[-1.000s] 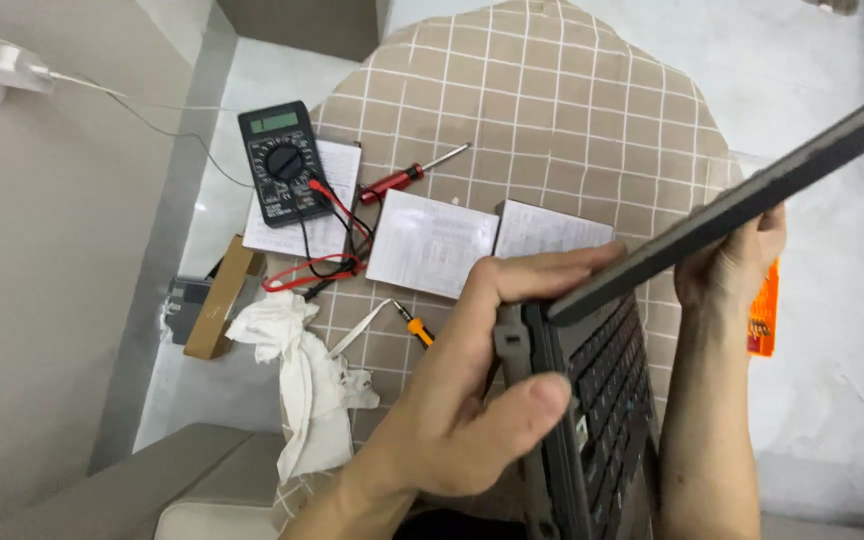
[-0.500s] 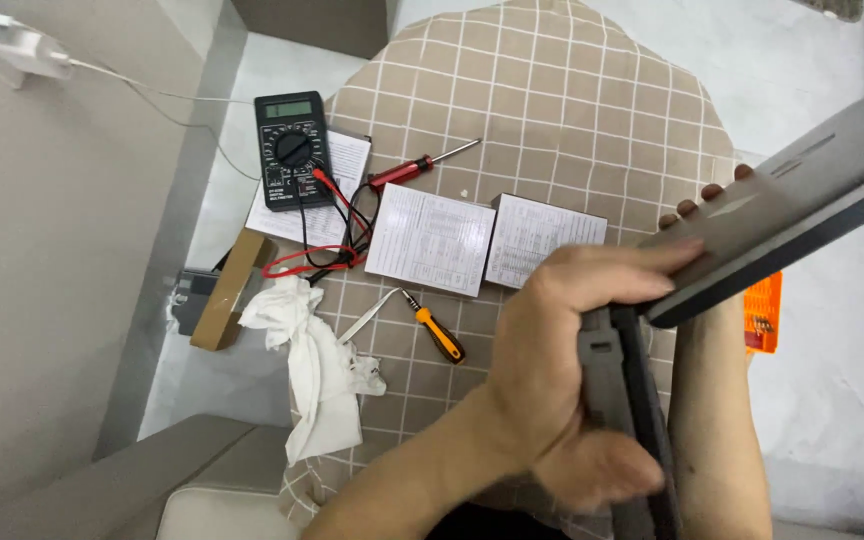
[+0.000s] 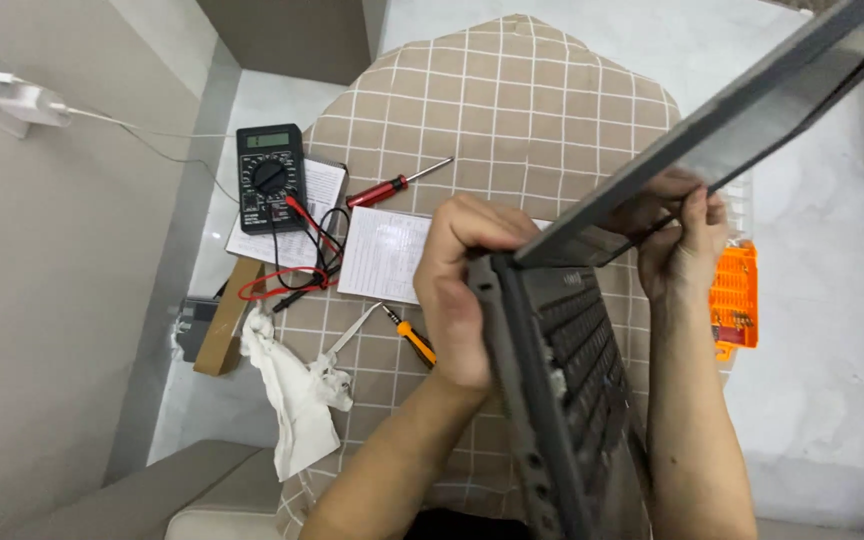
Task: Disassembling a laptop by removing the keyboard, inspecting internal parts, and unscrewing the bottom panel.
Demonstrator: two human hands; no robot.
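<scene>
The laptop (image 3: 592, 330) stands tilted on edge over the checked cloth (image 3: 512, 110), near right. The left hand (image 3: 462, 290) clamps its hinge corner while the right hand (image 3: 677, 245) pinches the lid's far edge — steadying it, multimeter (image 3: 270, 178) and screwdrivers far left.

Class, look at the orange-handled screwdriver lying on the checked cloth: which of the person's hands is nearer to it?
Left. The left hand, gripping the laptop at its hinge corner, sits just right of the orange-handled screwdriver. The right hand holds the laptop's far side, beyond the keyboard.
</scene>
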